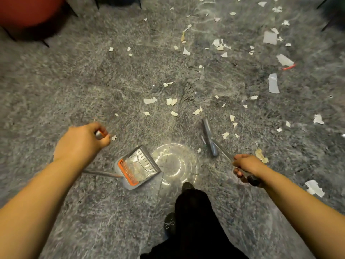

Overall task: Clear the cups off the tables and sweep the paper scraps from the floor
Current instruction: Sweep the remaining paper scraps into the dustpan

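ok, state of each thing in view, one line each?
left hand: grips the dustpan handle top
right hand: grips the broom handle
dustpan: on the floor, some scraps inside
broom: head down by the floor, blurred
paper scraps: scattered on the floor, unswept

Both arms are bare, with no sleeves showing. The legs wear black trousers [194, 217]. One dark shoe [169, 222] has a small white mark.

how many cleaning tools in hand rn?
2. Dustpan sits on the floor at centre, its handle held by the left hand; broom right of it, gripped by the right hand.
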`<state>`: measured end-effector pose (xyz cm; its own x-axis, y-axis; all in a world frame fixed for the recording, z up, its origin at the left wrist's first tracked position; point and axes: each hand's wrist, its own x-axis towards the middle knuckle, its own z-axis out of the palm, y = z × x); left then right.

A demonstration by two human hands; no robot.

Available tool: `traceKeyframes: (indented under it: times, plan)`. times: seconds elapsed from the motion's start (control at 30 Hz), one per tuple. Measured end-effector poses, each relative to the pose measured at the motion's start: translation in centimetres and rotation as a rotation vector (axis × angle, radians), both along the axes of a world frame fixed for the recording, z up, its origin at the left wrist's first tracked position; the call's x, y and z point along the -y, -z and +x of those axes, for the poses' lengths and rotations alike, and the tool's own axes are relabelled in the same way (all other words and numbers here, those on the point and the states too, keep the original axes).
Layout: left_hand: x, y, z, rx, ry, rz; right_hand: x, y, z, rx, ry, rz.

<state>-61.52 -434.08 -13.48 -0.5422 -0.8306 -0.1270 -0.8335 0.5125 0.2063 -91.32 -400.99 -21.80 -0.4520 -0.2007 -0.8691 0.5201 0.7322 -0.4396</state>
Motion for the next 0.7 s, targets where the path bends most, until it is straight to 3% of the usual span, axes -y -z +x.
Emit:
traceKeyframes:
  times: [0.33,0.7]
  plan:
    - [5.1,1.6,-5.3,0.099,-0.046,0.05,6.4,2.4,-5.0,0.05,-0.281,0.182]
    - [6.9,1.5,-5.9,0.106,-0.025,0.007,11.9,1.5,0.6,0.174,-0.453,0.05]
